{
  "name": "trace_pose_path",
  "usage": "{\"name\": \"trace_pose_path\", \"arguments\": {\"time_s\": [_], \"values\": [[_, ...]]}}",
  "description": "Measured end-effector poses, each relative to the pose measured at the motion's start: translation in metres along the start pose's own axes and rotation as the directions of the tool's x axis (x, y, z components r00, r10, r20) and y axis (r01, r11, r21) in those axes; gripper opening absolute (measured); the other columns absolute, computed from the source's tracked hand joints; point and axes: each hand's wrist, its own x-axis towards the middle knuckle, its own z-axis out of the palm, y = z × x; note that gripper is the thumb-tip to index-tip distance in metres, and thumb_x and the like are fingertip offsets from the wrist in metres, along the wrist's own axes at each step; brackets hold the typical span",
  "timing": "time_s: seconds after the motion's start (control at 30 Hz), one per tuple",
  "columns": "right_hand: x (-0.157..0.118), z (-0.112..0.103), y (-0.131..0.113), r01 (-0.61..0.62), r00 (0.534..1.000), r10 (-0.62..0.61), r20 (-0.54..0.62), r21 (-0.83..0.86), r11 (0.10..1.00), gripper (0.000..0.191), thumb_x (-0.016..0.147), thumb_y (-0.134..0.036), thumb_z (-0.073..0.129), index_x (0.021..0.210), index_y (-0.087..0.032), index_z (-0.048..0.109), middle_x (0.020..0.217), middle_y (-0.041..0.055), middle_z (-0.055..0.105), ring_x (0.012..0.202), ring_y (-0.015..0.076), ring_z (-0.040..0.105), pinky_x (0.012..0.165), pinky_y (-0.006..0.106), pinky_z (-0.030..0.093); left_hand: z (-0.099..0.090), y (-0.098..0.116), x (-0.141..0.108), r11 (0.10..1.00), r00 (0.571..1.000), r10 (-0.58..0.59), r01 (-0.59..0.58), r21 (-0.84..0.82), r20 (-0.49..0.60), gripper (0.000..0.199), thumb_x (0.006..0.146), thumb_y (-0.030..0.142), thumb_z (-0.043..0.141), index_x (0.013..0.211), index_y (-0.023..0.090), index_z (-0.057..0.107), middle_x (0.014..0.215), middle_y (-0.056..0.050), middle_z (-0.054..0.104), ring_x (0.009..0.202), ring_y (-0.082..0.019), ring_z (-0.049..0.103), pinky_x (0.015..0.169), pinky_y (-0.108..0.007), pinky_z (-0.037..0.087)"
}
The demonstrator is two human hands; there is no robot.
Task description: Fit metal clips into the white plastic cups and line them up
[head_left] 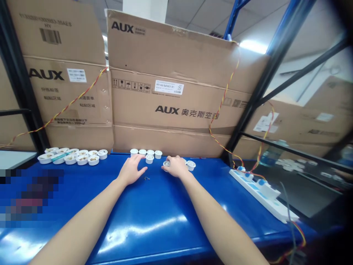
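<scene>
Over the blue table (132,217), my left hand (132,170) is held with thumb and fingers apart and nothing between them. Just right of its fingertips stands a small white cup (149,159), in front of a short row of similar white cups (158,154). My right hand (176,166) has its fingers curled around a white cup (166,164) at the right. Another white cup (191,165) stands beyond that hand's right side. A small metal piece (147,178) lies on the table between my hands.
Several white cups with contents (82,159) are grouped at the back left, a teal tool (61,156) across them. Cardboard (171,55) walls the back. A white power strip (259,195) with plugs sits at the right edge, below twisted red-yellow wires (220,106).
</scene>
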Motion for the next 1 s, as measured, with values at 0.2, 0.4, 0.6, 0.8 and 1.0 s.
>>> {"name": "trace_pose_path", "arguments": {"time_s": [0.2, 0.4, 0.6, 0.8, 1.0], "values": [[0.006, 0.01, 0.019, -0.079, 0.997, 0.079, -0.001, -0.058, 0.995, 0.03, 0.08, -0.032, 0.055, 0.105, -0.019, 0.065, 0.108, 0.0132, 0.066, 0.107, 0.0311, 0.052, 0.091, 0.041, 0.034, 0.0, -0.002, 0.0, 0.999, 0.999, -0.045, 0.044, 0.013, 0.007, 0.032, 0.082, 0.031, 0.055, 0.113, 0.024, 0.053, 0.118, -0.006, 0.06, 0.111, -0.026, 0.054, 0.091, -0.04, 0.045], [0.002, 0.032, -0.017, 0.203, 0.965, -0.182, -0.189, 0.098, 0.974, 0.06, 0.073, -0.02, 0.061, 0.131, -0.019, 0.048, 0.136, 0.0152, 0.047, 0.124, 0.0325, 0.039, 0.102, 0.046, 0.028, 0.004, -0.003, 0.0, 0.996, 0.996, -0.088, 0.088, 0.012, 0.0, 0.033, 0.08, 0.021, 0.052, 0.113, 0.024, 0.051, 0.116, -0.007, 0.061, 0.11, -0.026, 0.055, 0.087, -0.039, 0.047], [0.005, 0.048, -0.043, 0.389, 0.921, -0.345, -0.181, 0.425, 0.817, 0.051, 0.079, -0.022, 0.061, 0.128, -0.018, 0.049, 0.134, 0.0135, 0.048, 0.125, 0.027, 0.042, 0.103, 0.043, 0.034, 0.007, -0.006, -0.002, 0.995, 0.995, -0.1, 0.1, -0.001, 0.019, 0.037, 0.078, 0.02, 0.054, 0.115, 0.024, 0.051, 0.119, -0.007, 0.059, 0.113, -0.026, 0.054, 0.092, -0.039, 0.046], [0.0, 0.041, -0.023, 0.387, 0.908, -0.368, -0.199, 0.736, 0.556, 0.047, 0.083, -0.021, 0.057, 0.129, -0.023, 0.049, 0.127, 0.0083, 0.056, 0.104, 0.0185, 0.058, 0.085, 0.033, 0.049, 0.012, -0.012, -0.004, 0.995, 0.987, -0.101, 0.101, 0.008, 0.126, 0.04, 0.081, 0.023, 0.053, 0.12, 0.027, 0.054, 0.129, -0.006, 0.053, 0.117, -0.027, 0.051, 0.093, -0.039, 0.046], [-0.004, 0.031, -0.021, 0.526, 0.802, -0.592, -0.084, 0.571, 0.631, 0.016, 0.078, -0.023, 0.064, 0.092, -0.021, 0.071, 0.091, 0.0031, 0.068, 0.08, 0.016, 0.061, 0.076, 0.028, 0.047, 0.011, -0.011, -0.005, 0.989, 0.98, -0.142, 0.145, -0.009, 0.139, 0.027, 0.081, 0.023, 0.053, 0.107, 0.026, 0.058, 0.115, -0.005, 0.06, 0.107, -0.025, 0.056, 0.089, -0.037, 0.047]]}}
